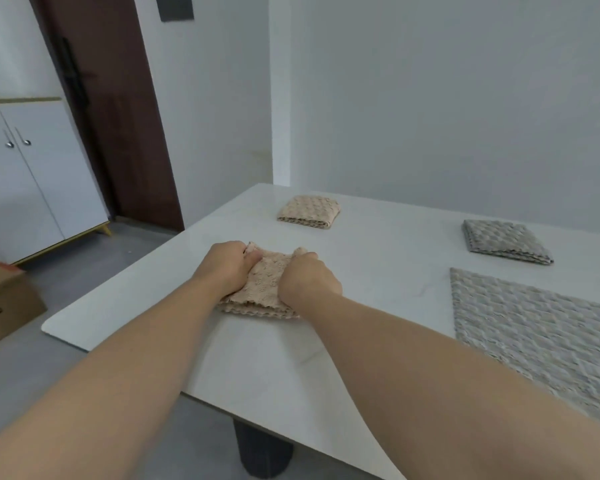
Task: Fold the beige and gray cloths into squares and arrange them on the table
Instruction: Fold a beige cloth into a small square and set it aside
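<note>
Beige cloth (pixel 262 289) gripped between both hands' fingers (pixel 253 256).

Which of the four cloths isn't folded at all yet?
The large gray cloth at near right, spread flat. The small gray cloth and far beige cloth are folded squares; left hand and right hand grip the layered near beige cloth.

Home: white cabinet (pixel 32 174), wooden door (pixel 118 116)

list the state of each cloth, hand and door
near beige cloth, partly folded
left hand, grips near beige cloth
right hand, grips near beige cloth
far beige cloth, folded square
small gray cloth, folded square
large gray cloth, spread flat, unfolded
cabinet doors, closed
</note>
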